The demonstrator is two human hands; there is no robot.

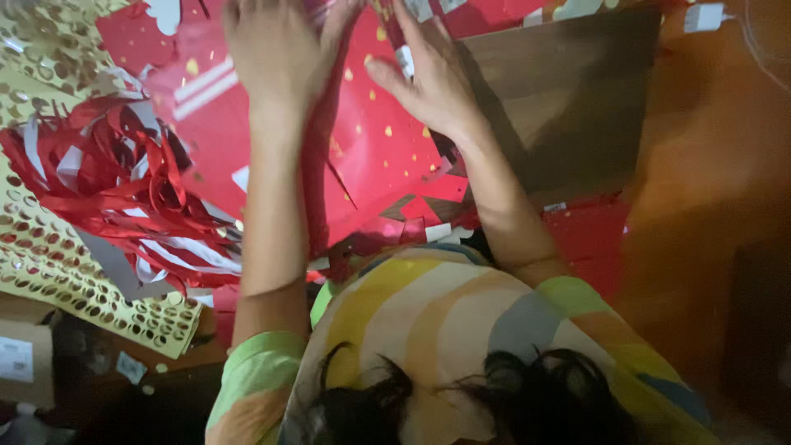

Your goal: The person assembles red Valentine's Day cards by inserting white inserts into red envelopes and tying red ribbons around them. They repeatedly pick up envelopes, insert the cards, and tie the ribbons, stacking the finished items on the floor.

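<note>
A large red paper sheet [371,156] with small gold dots lies in front of me, creased down its middle. My left hand [278,51] rests on its upper left part, with the fingertips cut off by the top of the view. My right hand [430,81] lies flat on the sheet just to the right, fingers and thumb spread, holding nothing. The two hands are close together, a hand's width apart. Red and white paper scraps [428,216] lie at the sheet's near edge.
A tangle of red and white paper strips [115,185] is piled at the left. Under it lies a gold sheet [58,268] punched full of round holes. A brown cardboard sheet [577,99] lies at the right, and a small cardboard box [23,363] sits at the lower left.
</note>
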